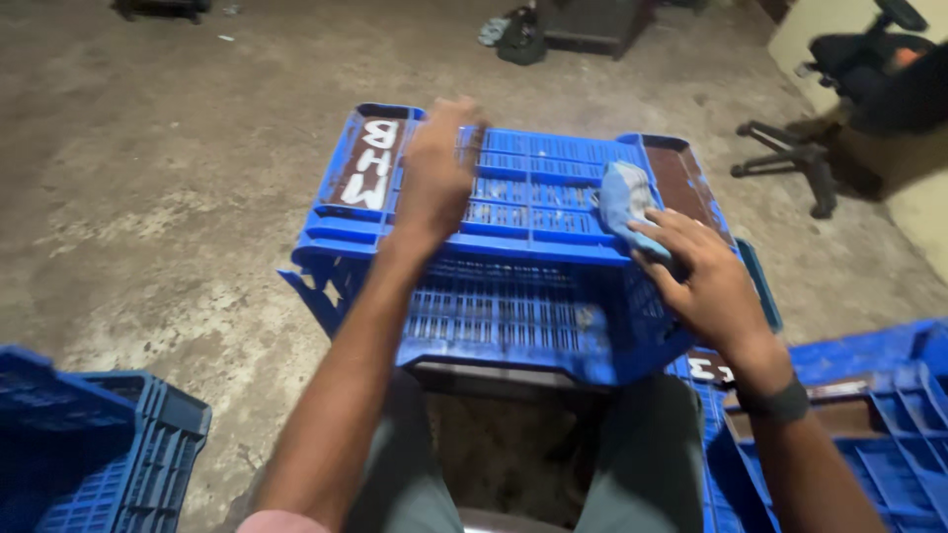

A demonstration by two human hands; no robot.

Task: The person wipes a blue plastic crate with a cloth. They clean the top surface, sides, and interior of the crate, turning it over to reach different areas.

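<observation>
Where the rough concrete floor (pixel 148 197) is dimly lit, an upturned blue slatted crate (pixel 523 247) is found at the seated person's knees. Beyond the crate, a black office chair (pixel 859 89) is noted. Beside it, further blue crates (pixel 89 444) are seen, contents not discernible. The left hand (pixel 439 168) is closed over the crate's far edge; a pale blue cloth (pixel 624 202) is pressed onto its right side by the right hand (pixel 701 271).

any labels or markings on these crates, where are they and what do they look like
Brown panel with white hand-painted marks: left end of the upturned blue crate, beside the left hand.
Brown panel: right end of that crate, bare, next to the blue cloth.
White marks: on a blue crate below the right hand, partly hidden.
</observation>
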